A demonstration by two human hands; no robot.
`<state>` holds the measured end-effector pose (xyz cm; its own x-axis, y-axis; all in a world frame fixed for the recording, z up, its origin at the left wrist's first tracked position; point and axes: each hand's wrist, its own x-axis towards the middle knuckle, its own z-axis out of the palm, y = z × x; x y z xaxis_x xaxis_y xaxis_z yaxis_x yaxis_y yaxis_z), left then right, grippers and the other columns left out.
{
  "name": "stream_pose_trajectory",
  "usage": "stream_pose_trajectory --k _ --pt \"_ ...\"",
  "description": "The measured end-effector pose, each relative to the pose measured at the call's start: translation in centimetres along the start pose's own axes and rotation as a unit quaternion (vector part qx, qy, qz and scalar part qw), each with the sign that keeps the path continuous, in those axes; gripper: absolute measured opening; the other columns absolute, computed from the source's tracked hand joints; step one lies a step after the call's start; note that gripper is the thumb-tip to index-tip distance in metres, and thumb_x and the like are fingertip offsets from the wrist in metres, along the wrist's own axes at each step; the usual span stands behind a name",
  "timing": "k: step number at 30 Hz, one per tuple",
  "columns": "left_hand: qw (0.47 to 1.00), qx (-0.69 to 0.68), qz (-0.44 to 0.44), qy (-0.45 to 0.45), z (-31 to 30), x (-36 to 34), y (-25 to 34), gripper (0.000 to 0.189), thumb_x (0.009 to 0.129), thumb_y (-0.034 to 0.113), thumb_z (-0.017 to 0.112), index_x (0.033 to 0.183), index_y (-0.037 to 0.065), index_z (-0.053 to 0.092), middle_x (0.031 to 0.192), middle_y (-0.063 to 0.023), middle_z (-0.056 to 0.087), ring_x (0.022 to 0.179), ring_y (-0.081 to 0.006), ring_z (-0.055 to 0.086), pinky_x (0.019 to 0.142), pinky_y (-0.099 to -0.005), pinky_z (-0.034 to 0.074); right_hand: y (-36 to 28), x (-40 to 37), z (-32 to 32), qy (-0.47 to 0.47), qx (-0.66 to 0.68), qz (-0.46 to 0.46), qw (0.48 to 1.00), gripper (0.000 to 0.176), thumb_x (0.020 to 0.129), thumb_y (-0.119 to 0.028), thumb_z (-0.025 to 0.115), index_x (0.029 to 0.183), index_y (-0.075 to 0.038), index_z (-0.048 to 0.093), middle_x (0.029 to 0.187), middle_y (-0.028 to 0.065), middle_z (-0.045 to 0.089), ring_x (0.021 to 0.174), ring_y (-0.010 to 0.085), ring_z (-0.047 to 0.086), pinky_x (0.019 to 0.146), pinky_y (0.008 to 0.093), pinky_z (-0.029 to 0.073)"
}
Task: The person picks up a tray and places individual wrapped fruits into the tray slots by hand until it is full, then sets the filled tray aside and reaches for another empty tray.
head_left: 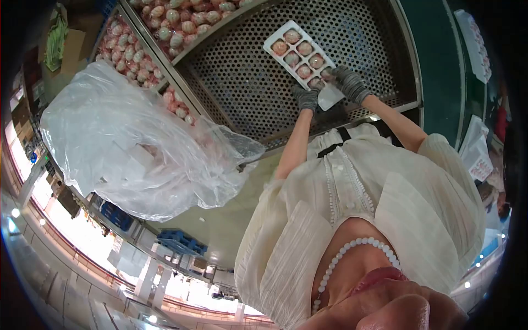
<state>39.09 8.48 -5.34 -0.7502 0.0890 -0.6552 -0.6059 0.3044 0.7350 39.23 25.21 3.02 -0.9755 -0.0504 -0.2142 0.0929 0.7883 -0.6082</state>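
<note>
A white compartment tray lies aslant over the perforated metal surface, with several round pink-and-white pieces in its cells, glossy as if wrapped in film. My left hand, in a grey striped glove, is closed at the tray's near left edge, beside the lowest of these pieces. On the opposite edge my right hand, gloved alike, has its fingers curled in against the tray and a round piece at its side. Both hands cover parts of the lower cells, and their undersides are hidden. The tray's nearest end shows as plain white.
A perforated metal bin with raised rims surrounds the tray. Compartments of more wrapped round pieces adjoin it at upper left. Clear plastic sheeting bulges on the left. Filled white trays sit along the green surface at right.
</note>
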Motion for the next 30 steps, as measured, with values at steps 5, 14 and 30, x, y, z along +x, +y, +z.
stream_pose_trajectory --k 5,14,30 --pt "0.954 -0.285 -0.067 -0.073 0.1 1.6 -1.8 0.073 0.057 0.013 0.068 0.114 0.001 0.025 0.112 -0.0133 0.036 0.096 -0.0221 0.040 0.081 -0.0344 0.036 2.5 0.9 -0.6 0.072 0.164 0.205 0.962 0.022 0.073 -0.008 0.051 0.094 -0.003 0.052 0.091 0.0099 0.054 0.083 0.0185 0.053 0.073 0.0281 0.042" --pt "0.998 -0.063 0.006 -0.024 0.2 2.3 -2.1 0.084 0.057 0.025 0.068 0.118 -0.002 0.018 0.115 -0.0180 0.034 0.103 -0.0285 0.036 0.087 -0.0356 0.029 4.2 20.9 -10.6 0.269 -0.041 -0.009 0.962 0.031 0.076 -0.027 0.047 0.104 -0.015 0.047 0.095 0.0115 0.049 0.078 0.0240 0.051 0.068 0.0357 0.041" --pt "0.973 0.224 0.057 -0.023 -2.8 3.4 8.6 0.086 0.058 0.028 0.064 0.120 -0.002 0.013 0.121 -0.0220 0.021 0.113 -0.0326 0.021 0.094 -0.0343 0.020 10.9 37.5 -5.0 -0.048 -0.246 0.017 0.968 0.040 0.075 -0.031 0.046 0.106 -0.006 0.045 0.096 0.0153 0.052 0.082 0.0258 0.053 0.070 0.0324 0.042"
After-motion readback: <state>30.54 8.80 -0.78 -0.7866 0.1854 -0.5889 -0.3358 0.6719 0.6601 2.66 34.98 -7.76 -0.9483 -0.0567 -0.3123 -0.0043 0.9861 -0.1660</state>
